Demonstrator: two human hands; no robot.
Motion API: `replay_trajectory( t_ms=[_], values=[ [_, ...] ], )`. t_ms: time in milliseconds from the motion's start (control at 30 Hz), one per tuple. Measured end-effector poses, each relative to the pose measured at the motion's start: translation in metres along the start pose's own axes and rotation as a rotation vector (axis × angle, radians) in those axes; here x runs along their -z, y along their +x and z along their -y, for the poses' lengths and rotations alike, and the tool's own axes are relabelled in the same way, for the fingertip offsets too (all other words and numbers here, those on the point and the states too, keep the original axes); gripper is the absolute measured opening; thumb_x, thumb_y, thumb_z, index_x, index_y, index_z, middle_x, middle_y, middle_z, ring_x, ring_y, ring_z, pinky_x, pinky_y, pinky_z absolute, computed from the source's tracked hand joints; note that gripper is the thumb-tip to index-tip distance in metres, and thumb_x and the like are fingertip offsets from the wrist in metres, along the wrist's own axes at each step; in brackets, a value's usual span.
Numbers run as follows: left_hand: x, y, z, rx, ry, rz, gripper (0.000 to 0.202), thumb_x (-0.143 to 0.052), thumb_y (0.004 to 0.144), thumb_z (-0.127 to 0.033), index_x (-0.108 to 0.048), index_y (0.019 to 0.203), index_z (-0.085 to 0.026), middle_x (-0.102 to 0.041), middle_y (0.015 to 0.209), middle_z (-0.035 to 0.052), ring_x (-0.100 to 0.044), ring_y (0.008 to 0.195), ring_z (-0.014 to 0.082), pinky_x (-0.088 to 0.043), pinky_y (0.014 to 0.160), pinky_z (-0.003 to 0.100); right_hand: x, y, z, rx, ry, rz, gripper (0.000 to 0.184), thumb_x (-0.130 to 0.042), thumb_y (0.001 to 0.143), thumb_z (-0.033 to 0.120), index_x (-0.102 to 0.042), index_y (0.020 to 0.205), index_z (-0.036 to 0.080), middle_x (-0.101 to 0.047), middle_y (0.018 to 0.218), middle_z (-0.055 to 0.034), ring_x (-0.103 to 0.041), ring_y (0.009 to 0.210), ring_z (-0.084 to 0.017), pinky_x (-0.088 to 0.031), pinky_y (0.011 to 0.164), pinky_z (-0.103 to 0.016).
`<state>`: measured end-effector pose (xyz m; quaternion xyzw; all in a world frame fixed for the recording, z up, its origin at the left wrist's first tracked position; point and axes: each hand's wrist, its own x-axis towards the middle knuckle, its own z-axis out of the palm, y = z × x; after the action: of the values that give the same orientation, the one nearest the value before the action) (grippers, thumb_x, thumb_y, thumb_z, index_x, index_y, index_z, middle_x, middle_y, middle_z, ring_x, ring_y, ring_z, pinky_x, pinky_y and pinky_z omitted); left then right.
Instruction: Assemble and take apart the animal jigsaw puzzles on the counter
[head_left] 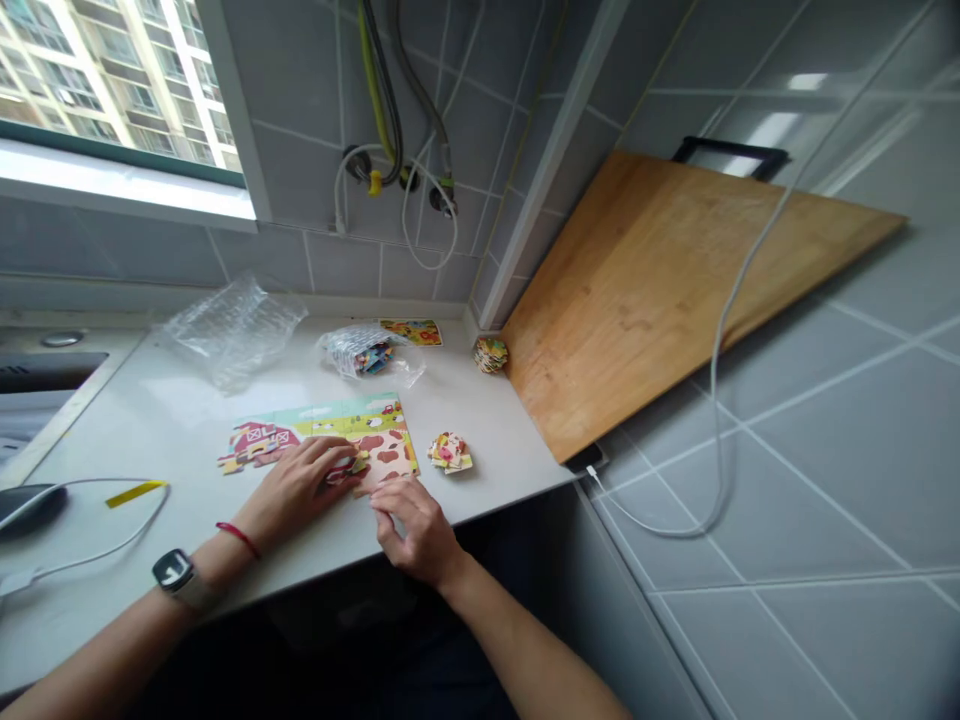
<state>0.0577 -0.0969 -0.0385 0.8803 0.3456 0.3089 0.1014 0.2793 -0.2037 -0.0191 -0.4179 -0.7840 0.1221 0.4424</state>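
Note:
A partly joined jigsaw puzzle (334, 412) lies on the white counter, with a red barn at its left and a brown-spotted cow pattern at its right. My left hand (311, 480) rests over its lower middle, fingers curled around a few puzzle pieces (360, 463) that they partly hide. At the puzzle's lower edge, my right hand (416, 525) has its fingertips pinched on a small pinkish puzzle piece, mostly covered by the fingers. Just right of the puzzle sits a small pile of loose pieces (450, 453) with a pink snout showing on top.
Behind the puzzle lie a clear bag of pieces (371, 355), crumpled bubble wrap (236, 330) and a small picture card (412, 332). A stack of pieces (490, 354) stands near a leaning wooden board (645, 290). A white cable (97, 553) and yellow strip (135, 493) are at left.

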Motion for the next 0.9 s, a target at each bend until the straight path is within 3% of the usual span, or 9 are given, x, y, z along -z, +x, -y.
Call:
replay_trajectory(
  t_ms=[133, 233, 333, 400, 467, 633, 767, 900],
  values=[
    [-0.002, -0.001, 0.001, -0.009, 0.037, 0.002, 0.039, -0.058, 0.101, -0.055, -0.070, 0.117, -0.022, -0.073, 0.121, 0.0129, -0.070, 0.109, 0.0300, -0.056, 0.094, 0.043, 0.045, -0.030, 0.011, 0.040, -0.052, -0.094, 0.025, -0.056, 0.092, 0.009, -0.067, 0.112, 0.020, -0.072, 0.096, -0.0084, -0.068, 0.094, -0.022, -0.062, 0.086, -0.038],
    [-0.003, -0.001, 0.002, -0.008, 0.039, 0.003, 0.038, -0.059, 0.100, -0.055, -0.072, 0.115, -0.023, -0.073, 0.120, 0.0127, -0.070, 0.108, 0.0303, -0.056, 0.094, 0.043, 0.108, -0.061, 0.000, -0.091, -0.280, -0.268, 0.026, -0.053, 0.095, 0.009, -0.065, 0.115, 0.021, -0.069, 0.096, -0.0088, -0.067, 0.093, -0.024, -0.060, 0.086, -0.042],
    [-0.004, -0.001, 0.004, -0.003, 0.028, 0.005, 0.039, -0.058, 0.099, -0.057, -0.073, 0.114, -0.024, -0.074, 0.120, 0.0122, -0.070, 0.108, 0.0309, -0.056, 0.094, 0.043, 0.176, -0.088, -0.027, -0.262, -0.691, -0.422, 0.027, -0.057, 0.098, 0.020, -0.061, 0.125, 0.019, -0.067, 0.111, -0.0142, -0.065, 0.105, -0.029, -0.059, 0.093, -0.050],
    [-0.005, -0.002, 0.004, -0.002, 0.023, 0.017, 0.039, -0.058, 0.099, -0.057, -0.073, 0.113, -0.024, -0.073, 0.122, 0.0120, -0.069, 0.109, 0.0312, -0.055, 0.095, 0.044, 0.211, -0.099, -0.047, -0.353, -0.945, -0.355, 0.045, -0.057, 0.098, 0.028, -0.051, 0.141, 0.014, -0.063, 0.124, -0.0202, -0.061, 0.118, -0.035, -0.055, 0.099, -0.056],
    [-0.005, -0.002, 0.005, -0.003, 0.021, 0.025, 0.040, -0.058, 0.100, -0.057, -0.072, 0.113, -0.023, -0.072, 0.123, 0.0119, -0.068, 0.111, 0.0316, -0.054, 0.095, 0.044, 0.233, -0.103, -0.063, -0.421, -1.098, -0.203, 0.058, -0.057, 0.097, 0.029, -0.040, 0.150, 0.012, -0.057, 0.136, -0.0235, -0.058, 0.124, -0.037, -0.054, 0.099, -0.055],
    [-0.005, -0.002, 0.003, 0.009, 0.000, 0.021, 0.041, -0.056, 0.101, -0.058, -0.072, 0.114, -0.022, -0.072, 0.122, 0.0123, -0.067, 0.112, 0.0322, -0.053, 0.095, 0.045, 0.251, -0.090, -0.082, -0.550, -1.306, 0.077, 0.059, -0.065, 0.092, 0.030, -0.042, 0.142, 0.010, -0.059, 0.125, -0.0227, -0.062, 0.112, -0.037, -0.054, 0.094, -0.048],
    [-0.002, -0.001, 0.000, 0.031, -0.040, 0.012, 0.043, -0.054, 0.101, -0.060, -0.072, 0.110, -0.022, -0.072, 0.120, 0.0124, -0.067, 0.111, 0.0323, -0.053, 0.094, 0.046, 0.251, -0.079, -0.086, -0.684, -1.359, 0.154, 0.055, -0.073, 0.089, 0.036, -0.046, 0.131, 0.014, -0.059, 0.114, -0.0164, -0.067, 0.100, -0.034, -0.056, 0.081, -0.040],
    [0.000, 0.000, -0.001, 0.041, -0.073, 0.009, 0.040, -0.054, 0.101, -0.058, -0.073, 0.108, -0.023, -0.072, 0.120, 0.0116, -0.067, 0.110, 0.0321, -0.053, 0.094, 0.046, 0.250, -0.079, -0.091, -0.759, -1.309, 0.205, 0.055, -0.076, 0.087, 0.035, -0.045, 0.128, 0.016, -0.056, 0.117, -0.0148, -0.071, 0.090, -0.029, -0.055, 0.072, -0.035]
  ],
)
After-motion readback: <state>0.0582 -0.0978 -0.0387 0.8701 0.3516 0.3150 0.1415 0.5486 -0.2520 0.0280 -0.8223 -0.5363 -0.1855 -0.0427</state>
